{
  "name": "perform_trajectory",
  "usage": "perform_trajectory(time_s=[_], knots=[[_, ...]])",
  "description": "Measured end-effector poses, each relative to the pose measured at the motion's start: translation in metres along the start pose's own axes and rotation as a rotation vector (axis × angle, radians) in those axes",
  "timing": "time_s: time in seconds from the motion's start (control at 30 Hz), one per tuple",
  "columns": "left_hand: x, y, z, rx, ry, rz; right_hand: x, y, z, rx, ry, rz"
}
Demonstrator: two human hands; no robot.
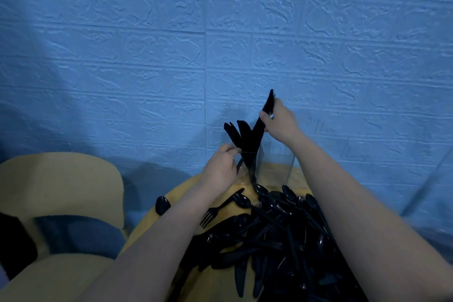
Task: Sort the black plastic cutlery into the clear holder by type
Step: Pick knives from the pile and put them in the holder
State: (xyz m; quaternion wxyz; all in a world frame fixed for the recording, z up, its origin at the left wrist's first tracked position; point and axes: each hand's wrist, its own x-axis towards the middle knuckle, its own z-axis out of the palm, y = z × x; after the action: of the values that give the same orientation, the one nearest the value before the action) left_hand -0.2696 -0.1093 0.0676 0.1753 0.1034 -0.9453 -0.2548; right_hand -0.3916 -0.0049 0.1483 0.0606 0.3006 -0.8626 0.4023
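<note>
A clear holder [277, 167] stands at the far edge of the round wooden table [157, 223], against the wall. Several black knives [239, 137] stand in its left compartment. The right compartment looks empty. My right hand [279, 121] grips a bundle of black knives [264, 113] above the holder, their lower ends in the left compartment. My left hand [220, 167] pinches the holder's left rim beside the standing knives. A big pile of black spoons, forks and knives [282, 233] covers the table in front of the holder.
A lone fork [215, 211] and a spoon [162, 205] lie left of the pile, near the table's edge. A tan chair [61, 179] with a blue cushion [81, 230] stands at the left. A blue brick-pattern wall [220, 32] rises right behind the holder.
</note>
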Motion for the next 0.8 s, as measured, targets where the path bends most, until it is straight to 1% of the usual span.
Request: perform_trajectory(time_s=[0.13,0.2,0.27,0.33,0.37,0.43,0.47,0.53,0.6,0.63,0.7,0.8], knots=[[-0.006,-0.001,-0.002,-0.05,-0.026,-0.018,-0.009,0.01,0.024,-0.169,-0.218,0.034],[-0.013,0.001,-0.006,-0.082,-0.024,-0.013,-0.016,0.013,0.024,-0.205,-0.28,0.058],[-0.025,0.001,-0.012,-0.117,0.02,-0.024,-0.025,0.013,0.018,-0.244,-0.259,0.063],[-0.043,0.001,-0.018,-0.148,0.035,-0.042,-0.04,0.011,0.009,-0.253,-0.183,0.034],[-0.055,0.003,-0.022,-0.154,0.002,-0.051,-0.05,0.009,0.005,-0.24,-0.163,0.001],[-0.082,0.007,-0.028,-0.144,-0.135,-0.069,-0.075,0.002,-0.002,-0.234,-0.191,-0.082],[-0.096,0.01,-0.029,-0.113,-0.206,-0.067,-0.088,-0.002,-0.006,-0.242,-0.237,-0.115],[-0.119,0.016,-0.027,0.003,-0.307,-0.052,-0.114,-0.012,-0.011,-0.268,-0.388,-0.164],[-0.135,0.022,-0.022,0.213,-0.36,-0.025,-0.139,-0.019,-0.011,-0.366,-0.543,-0.217],[-0.141,0.024,-0.02,0.316,-0.37,-0.018,-0.15,-0.019,-0.009,-0.414,-0.606,-0.226],[-0.148,0.025,-0.013,0.424,-0.342,-0.021,-0.169,-0.014,-0.001,-0.451,-0.691,-0.193],[-0.153,0.027,-0.006,0.457,-0.269,-0.009,-0.187,-0.002,0.007,-0.482,-0.703,-0.127]])
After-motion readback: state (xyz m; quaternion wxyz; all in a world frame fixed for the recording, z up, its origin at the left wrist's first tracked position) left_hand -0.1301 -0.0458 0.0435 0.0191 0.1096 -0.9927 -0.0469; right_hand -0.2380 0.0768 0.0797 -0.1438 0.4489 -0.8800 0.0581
